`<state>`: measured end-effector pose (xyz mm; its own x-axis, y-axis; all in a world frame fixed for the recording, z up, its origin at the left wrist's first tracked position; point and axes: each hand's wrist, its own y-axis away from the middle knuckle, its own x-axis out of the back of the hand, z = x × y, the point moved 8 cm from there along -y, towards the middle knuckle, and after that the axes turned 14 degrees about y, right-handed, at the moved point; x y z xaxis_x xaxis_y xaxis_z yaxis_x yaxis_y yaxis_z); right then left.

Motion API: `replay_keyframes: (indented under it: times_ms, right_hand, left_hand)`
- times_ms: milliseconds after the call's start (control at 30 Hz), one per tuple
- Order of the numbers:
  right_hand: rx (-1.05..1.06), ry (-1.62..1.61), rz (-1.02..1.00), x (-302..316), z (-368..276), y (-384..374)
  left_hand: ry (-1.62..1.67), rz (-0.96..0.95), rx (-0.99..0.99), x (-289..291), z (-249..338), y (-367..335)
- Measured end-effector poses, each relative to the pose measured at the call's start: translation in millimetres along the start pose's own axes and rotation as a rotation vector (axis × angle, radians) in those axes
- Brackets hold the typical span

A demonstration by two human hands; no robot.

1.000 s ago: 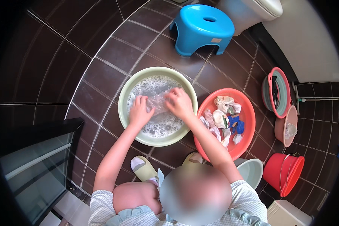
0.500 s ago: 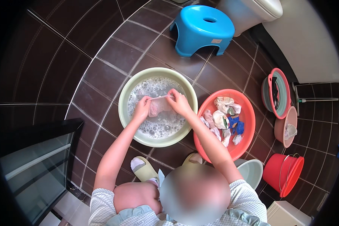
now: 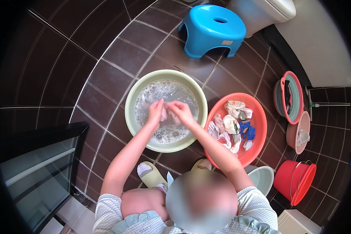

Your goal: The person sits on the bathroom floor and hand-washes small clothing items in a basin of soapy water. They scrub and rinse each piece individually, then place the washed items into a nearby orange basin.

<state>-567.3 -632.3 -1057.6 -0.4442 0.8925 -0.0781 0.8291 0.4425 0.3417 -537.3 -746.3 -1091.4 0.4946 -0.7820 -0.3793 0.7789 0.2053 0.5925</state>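
- At the centre of the frame, head view: a pale green basin [image 3: 130, 113] stands on the dark tiled floor [image 3: 124, 54], holding cloudy water [image 3: 173, 134] with bubbles across much of its surface.
- Centre, above that water: a wet, pale pink cloth [image 3: 165, 114], bunched, located between the two hands and within the basin's outline. Its exact shape is partly hidden by the fingers.
- Left hand [image 3: 155, 112]: enters from the lower left; grip closed, fingers pinching the cloth from its left side.
- Right hand [image 3: 180, 112]: enters from the lower right; grip closed, fingertips bent together on the cloth's right side, near the left hand.
- Right of centre: a coral basin [image 3: 262, 128] just beside the green one, containing crumpled white and pinkish cloths [image 3: 231, 124] and a blue cloth [image 3: 246, 130]. The right forearm passes over its left edge.
- Lower centre: a pale yellow-green slipper [image 3: 155, 178], worn over a white sock, below the green basin.
- Upper centre: a blue plastic stool [image 3: 208, 23], upright on the floor, well apart from the hands.
- Lower right: a red bucket [image 3: 286, 178] with a wire handle, near a pale grey-green tub [image 3: 263, 178].
- Right side: a pink-rimmed grey basin [image 3: 299, 91] containing a dark item, directly above a pale pink basin [image 3: 292, 135].
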Motion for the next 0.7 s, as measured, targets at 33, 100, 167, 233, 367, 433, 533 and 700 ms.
replay_keyframes:
  times_ms: [33, 100, 167, 233, 367, 433, 533, 700]
  right_hand:
    - [0.032, -0.017, 0.062, -11, -7, 7]
    - [0.075, 0.148, 0.196, -19, -17, 17]
    - [0.106, 0.229, 0.338, -13, -32, 14]
    - [0.072, 0.264, 0.434, 14, -37, 6]
    - [0.164, 0.257, 0.478, -12, -40, 27]
    - [0.133, 0.37, 0.466, -20, -38, 30]
    - [0.016, 0.561, 0.481, 17, -41, 9]
    - [0.116, 0.491, 0.424, -15, -57, 22]
  left_hand:
    - [0.071, 0.032, -0.023, -7, 1, 5]
    - [0.213, 0.096, -0.072, -16, 1, 14]
    - [0.122, 0.18, -0.135, -20, 2, 25]
    - [-0.107, 0.168, -0.119, -41, 4, 34]
    - [-0.099, 0.093, -0.082, -23, 1, 22]
    - [0.174, -0.024, 0.055, -11, -8, 13]
    - [-0.108, 0.099, 0.072, -43, -8, 35]
    - [-0.035, 0.14, -0.11, -21, 10, 21]
